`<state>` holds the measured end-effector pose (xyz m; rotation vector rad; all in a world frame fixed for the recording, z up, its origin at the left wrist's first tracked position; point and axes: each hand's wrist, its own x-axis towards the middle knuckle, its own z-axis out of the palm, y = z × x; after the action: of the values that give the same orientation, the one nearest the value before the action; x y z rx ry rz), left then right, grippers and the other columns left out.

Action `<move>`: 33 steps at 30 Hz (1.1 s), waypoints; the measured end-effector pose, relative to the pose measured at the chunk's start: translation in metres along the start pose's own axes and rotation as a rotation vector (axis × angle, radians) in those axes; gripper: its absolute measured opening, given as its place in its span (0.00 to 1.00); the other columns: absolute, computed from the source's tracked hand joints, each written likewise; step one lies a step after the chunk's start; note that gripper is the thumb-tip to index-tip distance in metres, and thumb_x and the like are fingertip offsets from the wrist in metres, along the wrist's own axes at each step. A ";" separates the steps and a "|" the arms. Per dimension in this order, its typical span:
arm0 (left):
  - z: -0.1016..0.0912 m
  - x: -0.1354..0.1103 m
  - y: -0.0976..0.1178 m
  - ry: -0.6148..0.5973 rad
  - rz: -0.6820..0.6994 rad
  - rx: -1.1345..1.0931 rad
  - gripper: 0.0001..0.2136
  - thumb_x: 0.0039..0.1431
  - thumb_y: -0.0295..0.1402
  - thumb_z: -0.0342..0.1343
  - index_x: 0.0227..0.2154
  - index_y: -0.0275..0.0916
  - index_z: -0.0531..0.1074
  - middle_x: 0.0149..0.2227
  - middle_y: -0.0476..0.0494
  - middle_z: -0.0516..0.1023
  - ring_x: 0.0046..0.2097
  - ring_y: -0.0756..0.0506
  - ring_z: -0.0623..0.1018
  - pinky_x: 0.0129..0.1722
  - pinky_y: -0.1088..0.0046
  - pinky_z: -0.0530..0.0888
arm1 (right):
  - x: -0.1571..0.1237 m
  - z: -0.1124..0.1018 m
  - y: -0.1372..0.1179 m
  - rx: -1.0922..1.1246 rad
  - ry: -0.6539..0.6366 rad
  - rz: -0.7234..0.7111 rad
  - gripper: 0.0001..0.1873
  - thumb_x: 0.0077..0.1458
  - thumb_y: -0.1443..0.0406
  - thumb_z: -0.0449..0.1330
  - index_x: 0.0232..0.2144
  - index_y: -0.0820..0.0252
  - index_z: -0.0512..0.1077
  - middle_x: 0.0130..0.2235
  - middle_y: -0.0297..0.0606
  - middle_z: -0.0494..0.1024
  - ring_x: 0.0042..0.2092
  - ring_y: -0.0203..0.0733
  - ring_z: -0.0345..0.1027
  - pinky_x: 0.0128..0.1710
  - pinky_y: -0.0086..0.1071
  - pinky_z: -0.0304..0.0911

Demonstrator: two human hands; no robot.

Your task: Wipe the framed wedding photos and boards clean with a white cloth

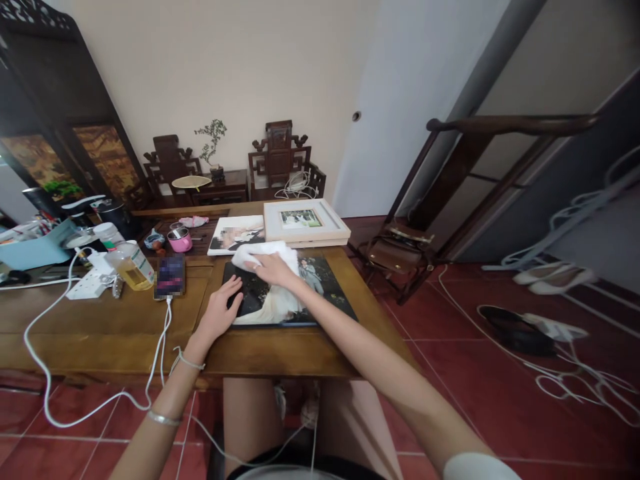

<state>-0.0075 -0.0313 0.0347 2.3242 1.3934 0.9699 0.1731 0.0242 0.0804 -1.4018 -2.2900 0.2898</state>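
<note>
A large dark photo print (320, 283) lies flat on the wooden table (125, 320) in front of me. My right hand (273, 269) presses a white cloth (265, 253) onto the print's upper left part, fingers closed over the cloth. My left hand (220, 310) rests flat on the print's left edge with its fingers spread, holding nothing. Just behind the print lie a second photo (235, 235) and a white framed picture (305, 221).
A phone (170, 277) with a white cable lies left of the print, beside a bottle of yellow liquid (134, 265), a power strip (87, 283) and a pink cup (180, 240). Dark carved chairs (280, 160) stand by the wall. Cables and shoes (520, 330) litter the red tiled floor at right.
</note>
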 end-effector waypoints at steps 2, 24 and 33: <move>-0.001 0.001 0.000 -0.004 -0.013 -0.014 0.20 0.62 0.36 0.46 0.50 0.29 0.71 0.55 0.33 0.71 0.60 0.41 0.66 0.61 0.59 0.62 | 0.004 0.006 -0.014 0.031 0.004 -0.030 0.23 0.64 0.53 0.44 0.53 0.56 0.68 0.54 0.41 0.73 0.54 0.53 0.65 0.56 0.50 0.49; -0.025 0.006 0.012 0.224 -0.294 -0.641 0.21 0.52 0.40 0.59 0.49 0.40 0.72 0.59 0.37 0.66 0.58 0.38 0.68 0.57 0.59 0.65 | -0.117 -0.029 0.063 -0.187 0.057 0.105 0.18 0.63 0.62 0.46 0.47 0.61 0.72 0.56 0.50 0.69 0.60 0.54 0.57 0.57 0.55 0.46; -0.072 0.003 0.070 0.285 -0.464 -0.908 0.21 0.55 0.47 0.54 0.48 0.43 0.72 0.59 0.40 0.66 0.60 0.34 0.66 0.47 0.56 0.71 | -0.090 -0.021 -0.054 0.040 -0.028 -0.184 0.26 0.61 0.49 0.47 0.53 0.56 0.67 0.58 0.47 0.66 0.65 0.54 0.44 0.59 0.62 0.39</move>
<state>-0.0066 -0.0722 0.1268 1.1831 1.1395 1.4124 0.1757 -0.0810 0.0976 -1.1639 -2.4016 0.2970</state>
